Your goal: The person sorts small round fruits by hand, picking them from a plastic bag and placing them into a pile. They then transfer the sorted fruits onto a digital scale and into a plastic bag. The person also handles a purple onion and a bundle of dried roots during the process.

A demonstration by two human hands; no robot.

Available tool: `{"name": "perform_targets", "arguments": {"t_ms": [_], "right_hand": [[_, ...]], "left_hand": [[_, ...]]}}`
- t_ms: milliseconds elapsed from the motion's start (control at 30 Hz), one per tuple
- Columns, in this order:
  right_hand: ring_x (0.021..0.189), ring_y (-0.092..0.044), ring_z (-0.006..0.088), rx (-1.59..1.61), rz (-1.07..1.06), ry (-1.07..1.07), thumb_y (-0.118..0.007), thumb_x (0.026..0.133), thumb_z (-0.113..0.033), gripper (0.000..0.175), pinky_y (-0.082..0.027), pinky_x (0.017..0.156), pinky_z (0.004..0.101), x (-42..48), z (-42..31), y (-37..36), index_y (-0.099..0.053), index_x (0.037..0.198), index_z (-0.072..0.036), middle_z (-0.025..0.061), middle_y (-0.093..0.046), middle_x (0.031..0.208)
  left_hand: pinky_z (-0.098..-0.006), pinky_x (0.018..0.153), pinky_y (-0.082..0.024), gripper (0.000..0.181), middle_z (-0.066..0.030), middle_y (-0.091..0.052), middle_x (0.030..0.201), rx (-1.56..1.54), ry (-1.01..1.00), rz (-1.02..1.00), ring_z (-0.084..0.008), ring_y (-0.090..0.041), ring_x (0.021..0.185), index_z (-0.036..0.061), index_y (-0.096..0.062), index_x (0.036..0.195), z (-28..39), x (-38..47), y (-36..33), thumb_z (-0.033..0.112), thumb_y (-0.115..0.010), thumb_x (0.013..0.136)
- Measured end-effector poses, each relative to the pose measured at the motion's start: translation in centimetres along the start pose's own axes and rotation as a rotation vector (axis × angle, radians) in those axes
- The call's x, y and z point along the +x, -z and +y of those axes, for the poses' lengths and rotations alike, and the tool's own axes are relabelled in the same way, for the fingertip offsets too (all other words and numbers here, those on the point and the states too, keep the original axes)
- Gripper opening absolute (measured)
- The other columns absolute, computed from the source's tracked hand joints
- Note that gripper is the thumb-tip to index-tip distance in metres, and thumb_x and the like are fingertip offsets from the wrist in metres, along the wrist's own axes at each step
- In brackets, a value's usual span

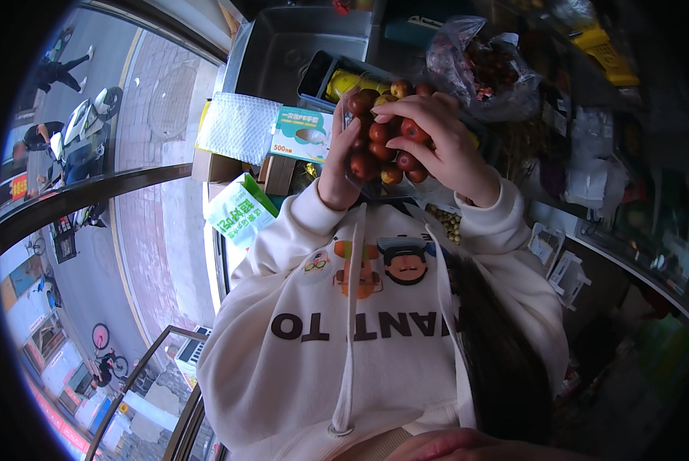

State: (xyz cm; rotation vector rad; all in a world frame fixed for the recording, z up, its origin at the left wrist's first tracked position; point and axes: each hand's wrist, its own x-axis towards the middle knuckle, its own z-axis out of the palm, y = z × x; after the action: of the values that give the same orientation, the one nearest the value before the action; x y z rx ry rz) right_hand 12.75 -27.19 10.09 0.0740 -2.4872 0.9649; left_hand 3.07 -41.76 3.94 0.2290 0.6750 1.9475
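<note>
Before my chest is a heap of red-brown jujubes (382,133), some with yellow-green patches, in what looks like a clear plastic container (347,115). My left hand (340,158) grips its left side, the thumb against the fruit. From the right, my right hand (451,138) curves over the heap. Its thumb and forefinger are spread around a jujube (415,131) at the top, but whether they grip it is unclear. Its other fingers are partly hidden. Below the heap, between my sleeves, small pale green round fruits (445,222) show.
A steel sink (304,34) lies ahead, with a dark bin (315,75) holding something yellow at its near edge. Left are bubble wrap (238,127), a disposable-glove box (301,133) and a green-white bag (241,210). A clear bag of dark red fruit (485,69) stands right.
</note>
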Motion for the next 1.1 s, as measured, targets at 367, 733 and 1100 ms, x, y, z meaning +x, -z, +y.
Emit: {"name": "perform_targets", "arguments": {"t_ms": [367, 733, 1100], "right_hand": [[0.104, -0.067, 0.0203, 0.394, -0.107, -0.107, -0.068, 0.085, 0.003, 0.042, -0.052, 0.089, 0.0319, -1.0, -0.8, 0.6, -0.054, 0.125, -0.002, 0.0092, -0.067, 0.107], [0.088, -0.057, 0.0163, 1.054, -0.047, -0.159, -0.064, 0.090, -0.042, 0.051, -0.046, 0.085, 0.0310, -1.7, -0.2, 1.8, -0.051, 0.115, 0.001, 0.0153, -0.062, 0.112], [0.076, -0.039, 0.0063, 1.401, 0.036, -0.367, -0.061, 0.077, -0.071, 0.108, -0.034, 0.065, 0.0207, -1.2, 0.4, 2.8, -0.034, 0.146, 0.007, -0.0050, -0.039, 0.087]], "left_hand": [[-0.0439, 0.109, -0.042, 0.062, -0.0157, -0.041, 0.145, -0.038, -0.036, 0.050, -0.0316, -0.048, 0.132, 0.0160, -0.023, 0.149, 0.0, 0.6, 1.1, 0.034, -0.053, 0.097], [-0.0453, 0.111, -0.040, 0.057, -0.0134, -0.041, 0.149, -0.060, -0.056, 0.045, -0.0311, -0.044, 0.136, 0.0142, -0.029, 0.151, 1.1, 0.5, 0.5, 0.030, -0.044, 0.099], [-0.0463, 0.110, -0.042, 0.056, -0.0135, -0.042, 0.146, -0.066, -0.049, 0.055, -0.0322, -0.046, 0.133, 0.0147, -0.029, 0.149, 1.1, 0.2, -0.2, 0.029, -0.047, 0.098]]}}
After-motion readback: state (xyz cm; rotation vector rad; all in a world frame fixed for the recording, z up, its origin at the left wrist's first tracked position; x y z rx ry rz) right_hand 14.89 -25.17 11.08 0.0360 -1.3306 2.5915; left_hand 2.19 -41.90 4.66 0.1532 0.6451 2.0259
